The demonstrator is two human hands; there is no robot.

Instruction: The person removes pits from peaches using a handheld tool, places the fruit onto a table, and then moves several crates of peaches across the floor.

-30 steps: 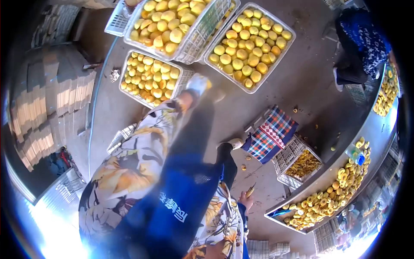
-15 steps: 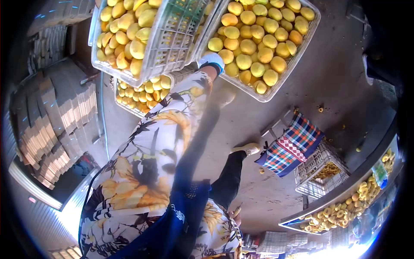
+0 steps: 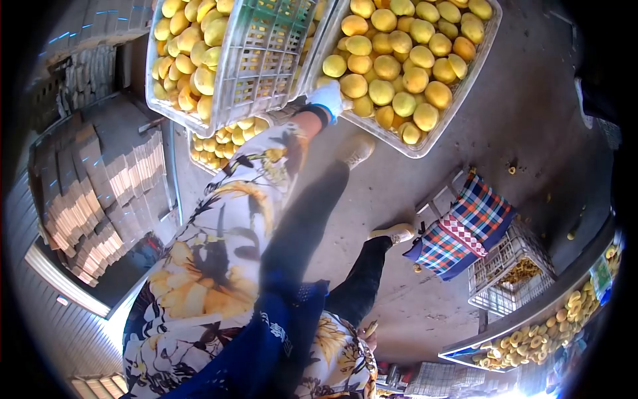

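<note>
My left hand (image 3: pixel 326 100), in a pale glove with a blue cuff, is at the near corner of a crate (image 3: pixel 420 149) full of yellow-orange fruit, its fingers closed on the rim. Beside that crate stands another fruit-filled crate (image 3: pixel 229 100), tilted in view, with a third crate of fruit (image 3: pixel 222 143) lower behind it. Low in the view, my right hand (image 3: pixel 369 338) shows only partly beyond the floral sleeve. It is closed on a small, thin object that I cannot make out.
A stool with a plaid cloth (image 3: pixel 458 229) stands at the right, beside a white crate (image 3: pixel 512 272) holding scraps. Further right, a long table edge (image 3: pixel 492 331) bears halved fruit. Stacked cardboard (image 3: pixel 100 193) lies at the left. My shoes (image 3: pixel 399 233) are on the floor.
The view has shifted, so the stool, table and cardboard appear further right. My left hand sits slightly lower in view, still at the crate corner, with its fingers now more visible on the rim.
</note>
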